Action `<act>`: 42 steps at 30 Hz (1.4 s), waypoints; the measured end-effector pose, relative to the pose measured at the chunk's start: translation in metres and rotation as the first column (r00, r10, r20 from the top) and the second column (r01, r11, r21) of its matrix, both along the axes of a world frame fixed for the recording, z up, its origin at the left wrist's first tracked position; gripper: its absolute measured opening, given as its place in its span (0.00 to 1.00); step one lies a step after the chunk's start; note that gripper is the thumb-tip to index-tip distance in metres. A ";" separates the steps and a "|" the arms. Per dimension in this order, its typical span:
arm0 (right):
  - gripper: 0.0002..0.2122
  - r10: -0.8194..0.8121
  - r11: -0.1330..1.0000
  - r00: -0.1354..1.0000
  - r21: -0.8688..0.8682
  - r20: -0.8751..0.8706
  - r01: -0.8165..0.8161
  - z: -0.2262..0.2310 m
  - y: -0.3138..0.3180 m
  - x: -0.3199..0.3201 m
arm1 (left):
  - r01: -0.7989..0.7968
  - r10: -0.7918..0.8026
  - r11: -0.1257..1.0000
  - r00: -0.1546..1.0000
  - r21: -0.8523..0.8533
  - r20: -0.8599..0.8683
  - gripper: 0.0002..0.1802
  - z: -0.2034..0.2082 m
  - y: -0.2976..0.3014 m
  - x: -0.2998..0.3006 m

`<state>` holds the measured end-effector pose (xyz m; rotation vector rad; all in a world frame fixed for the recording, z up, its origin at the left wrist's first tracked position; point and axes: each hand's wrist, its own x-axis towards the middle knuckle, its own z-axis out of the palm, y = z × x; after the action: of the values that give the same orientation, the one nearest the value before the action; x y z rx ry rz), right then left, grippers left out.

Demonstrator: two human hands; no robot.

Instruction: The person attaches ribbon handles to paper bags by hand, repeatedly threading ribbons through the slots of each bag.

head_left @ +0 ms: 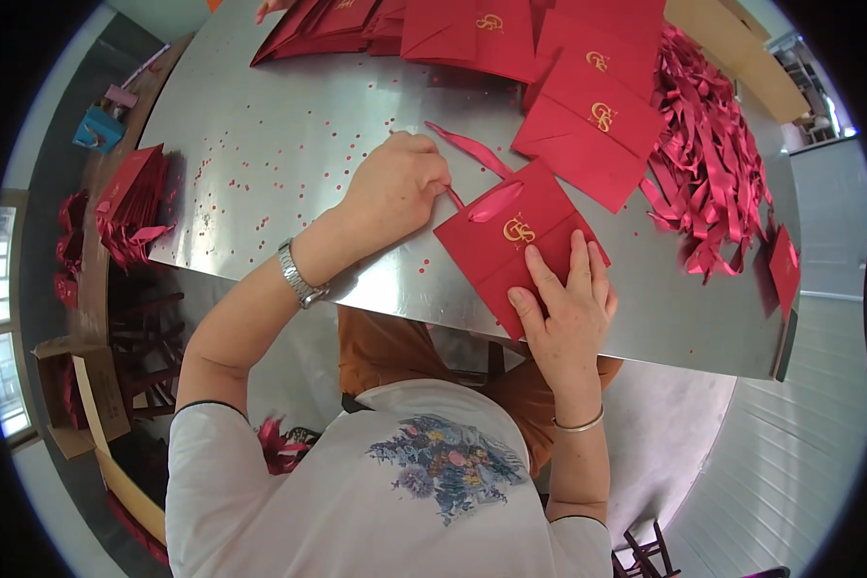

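A flat red paper gift bag [535,207] with a gold emblem lies at a slant near the table's front edge. Dark pink ribbon [470,146] is threaded at its top end; one length trails away over the table and another runs toward my left hand [400,183]. That hand is closed, pinching the ribbon's end just left of the bag. My right hand [568,308] rests on the bag's lower part, fingers stretched out and slightly apart, pressing it against the metal table [260,116].
Stacked red bags [597,116] lie beyond, with a heap of loose ribbons [708,154] at the right. Tiny red paper dots scatter the table. More finished-looking bags [130,207] stand at the left edge. Part of another person's hand [272,9] shows at the top.
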<state>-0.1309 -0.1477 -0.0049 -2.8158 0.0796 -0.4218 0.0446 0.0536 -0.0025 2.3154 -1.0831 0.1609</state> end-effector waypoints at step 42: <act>0.16 0.094 0.995 0.761 -0.044 0.641 -0.086 0.057 -0.019 -0.020 | -0.274 -0.125 0.648 0.882 -0.710 -0.455 0.14 0.051 -0.018 -0.033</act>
<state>-0.1511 -0.1663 0.0524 -2.5019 -0.2066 -1.3377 0.0118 0.0361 0.0490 1.4905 -0.4985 0.0593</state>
